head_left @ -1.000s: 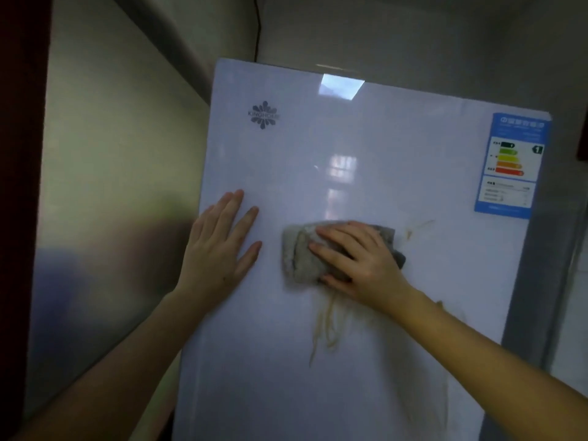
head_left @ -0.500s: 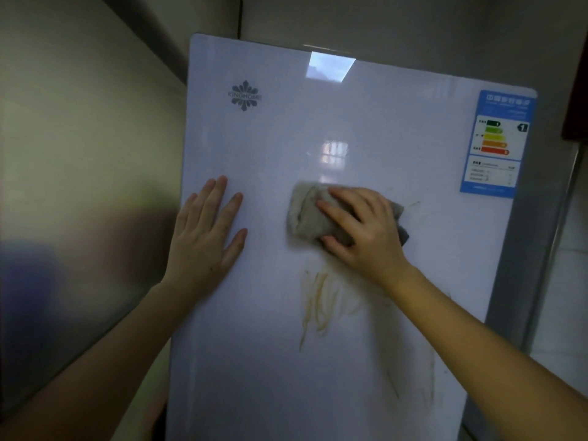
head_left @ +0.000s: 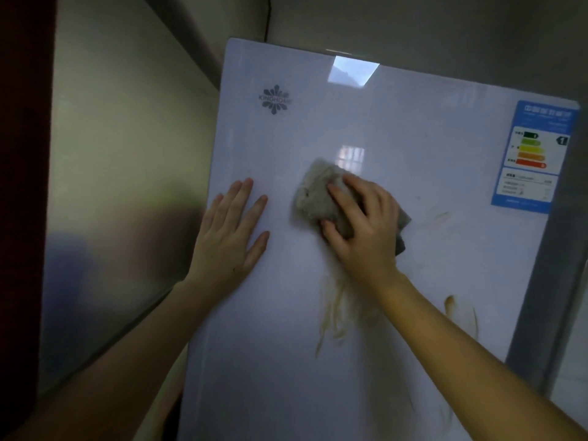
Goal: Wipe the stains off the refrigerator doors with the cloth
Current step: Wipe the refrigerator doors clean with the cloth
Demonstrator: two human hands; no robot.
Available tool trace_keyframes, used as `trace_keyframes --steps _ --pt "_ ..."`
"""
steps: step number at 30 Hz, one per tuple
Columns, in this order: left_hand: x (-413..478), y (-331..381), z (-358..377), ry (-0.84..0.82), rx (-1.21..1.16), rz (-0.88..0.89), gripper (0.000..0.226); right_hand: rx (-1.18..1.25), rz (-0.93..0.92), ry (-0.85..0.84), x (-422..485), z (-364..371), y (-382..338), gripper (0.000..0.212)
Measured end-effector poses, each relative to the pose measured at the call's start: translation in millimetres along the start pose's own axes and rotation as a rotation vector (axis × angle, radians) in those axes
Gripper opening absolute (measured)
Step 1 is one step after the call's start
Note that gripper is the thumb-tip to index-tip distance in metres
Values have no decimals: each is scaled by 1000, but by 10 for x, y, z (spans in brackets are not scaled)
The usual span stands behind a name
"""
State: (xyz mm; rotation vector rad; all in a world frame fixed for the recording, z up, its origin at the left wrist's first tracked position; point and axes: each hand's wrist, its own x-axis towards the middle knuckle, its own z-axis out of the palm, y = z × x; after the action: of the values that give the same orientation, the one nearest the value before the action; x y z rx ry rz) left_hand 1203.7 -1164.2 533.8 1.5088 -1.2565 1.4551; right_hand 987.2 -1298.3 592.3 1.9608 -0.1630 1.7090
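A white refrigerator door [head_left: 397, 128] fills the view. My right hand [head_left: 362, 224] presses a folded grey cloth [head_left: 315, 198] flat against the middle of the door. Just below that hand, brownish-yellow streaks [head_left: 334, 313] run down the door. A smaller brown stain [head_left: 450, 302] and a faint streak [head_left: 439, 216] lie to the right. My left hand [head_left: 230, 237] rests flat on the door near its left edge, fingers spread, holding nothing.
A blue energy label [head_left: 537, 154] sticks to the door's upper right corner. A grey brand logo [head_left: 275, 99] sits at upper left. A glossy wall panel [head_left: 121, 186] stands close on the left. A grey frame [head_left: 547, 297] borders the right.
My right hand has slid the cloth a little up and to the left, uncovering more of the streaks below. My left hand stays flat in place.
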Motion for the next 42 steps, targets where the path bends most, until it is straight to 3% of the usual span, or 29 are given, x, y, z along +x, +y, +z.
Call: trace_keyframes --steps 4,5,10,15,20,25,32,34,35,39,42 --pt "6 -5 -4 -4 2 18 59 27 -439 -163 -110 45 -50 44" --pt "5 -5 -2 -2 2 17 58 25 -467 -170 -106 28 -17 43" --pt "-2 -2 4 0 -7 3 59 15 -138 -50 -120 -17 25 49" --pt "6 15 2 -2 -5 7 59 8 -468 -182 -272 -73 105 43" --pt "12 24 -14 -29 0 -1 59 -46 -90 -46 -258 -246 329 49" --pt "40 116 -95 -44 -6 -36 59 -39 -468 -186 -474 -365 489 42" --pt "194 513 -21 -50 5 17 59 -77 95 87 -302 -617 981 54" --pt "249 647 50 -36 14 50 58 -51 158 101 -347 -606 961 56" --pt "268 705 81 -26 21 56 57 -56 107 72 -413 -593 928 56" --pt "276 809 151 6 47 39 56 -65 -402 -156 -695 -642 963 47" --pt "266 795 158 -9 44 31 58 -55 -363 -117 -604 -739 1165 49"
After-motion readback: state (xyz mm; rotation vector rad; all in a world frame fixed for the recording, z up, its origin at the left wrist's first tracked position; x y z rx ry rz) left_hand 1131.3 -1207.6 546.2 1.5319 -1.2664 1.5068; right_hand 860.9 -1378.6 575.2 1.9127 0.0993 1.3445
